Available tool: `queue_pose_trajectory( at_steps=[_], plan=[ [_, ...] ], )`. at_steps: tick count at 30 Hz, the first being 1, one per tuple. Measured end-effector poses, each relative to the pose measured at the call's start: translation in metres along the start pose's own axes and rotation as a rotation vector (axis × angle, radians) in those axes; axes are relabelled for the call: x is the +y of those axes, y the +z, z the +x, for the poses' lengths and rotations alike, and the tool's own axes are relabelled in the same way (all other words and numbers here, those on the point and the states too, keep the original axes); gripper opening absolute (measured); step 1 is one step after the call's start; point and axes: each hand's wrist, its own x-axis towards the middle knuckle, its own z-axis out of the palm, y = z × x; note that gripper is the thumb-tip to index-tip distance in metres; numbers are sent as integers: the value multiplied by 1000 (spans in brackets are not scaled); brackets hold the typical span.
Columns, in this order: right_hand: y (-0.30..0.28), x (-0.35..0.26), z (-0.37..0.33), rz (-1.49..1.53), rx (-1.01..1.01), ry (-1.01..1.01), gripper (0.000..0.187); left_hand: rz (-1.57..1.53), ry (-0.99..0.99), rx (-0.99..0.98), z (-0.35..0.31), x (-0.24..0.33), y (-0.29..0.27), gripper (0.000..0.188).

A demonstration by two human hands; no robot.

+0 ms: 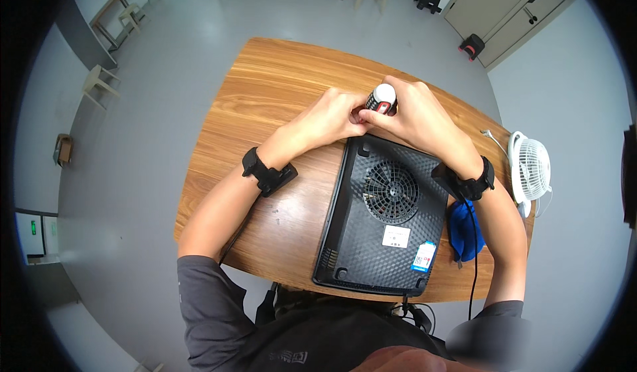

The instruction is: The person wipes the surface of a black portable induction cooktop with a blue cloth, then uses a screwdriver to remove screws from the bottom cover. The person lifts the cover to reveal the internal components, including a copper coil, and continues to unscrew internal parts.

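Note:
Above the far edge of a flat black appliance, my left hand (340,115) and my right hand (413,112) meet around a small black cylinder with a white round end (383,94) and a red-and-white patch. The right hand's fingers wrap its side. My left fingers are closed together at its lower part, which the hands hide. The flat black appliance (371,239) lies with its underside up, showing a round fan grille, rubber feet and two stickers. Its cord leaves from the near edge. Several tiny dark bits, perhaps screws (277,221), lie on the wood to its left.
The wooden table (265,80) carries a blue cloth pouch (466,231) under my right forearm and a white fan (530,166) at the right edge. Black devices are strapped to both wrists, with a cable (474,266) hanging from the right one. Stools (99,83) stand beyond the table.

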Motion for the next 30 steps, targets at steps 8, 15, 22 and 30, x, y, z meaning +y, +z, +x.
queue_pose_trajectory(
  at_steps=[8, 15, 22, 30],
  plan=[
    [1, -13, 5, -217, -38, 128, 59, -18, 2, -129, 7, -4, -11, 26],
    [5, -9, 10, -211, 91, -6, 62, -87, 44, 0, 9, -7, 1, 30],
    [-6, -16, 22, -239, -70, 99, 58, -24, -31, 30, 11, -4, 6, 26],
    [-14, -4, 19, -101, -232, -45, 45, -99, 61, -68, 10, -11, -3, 24]
  ],
)
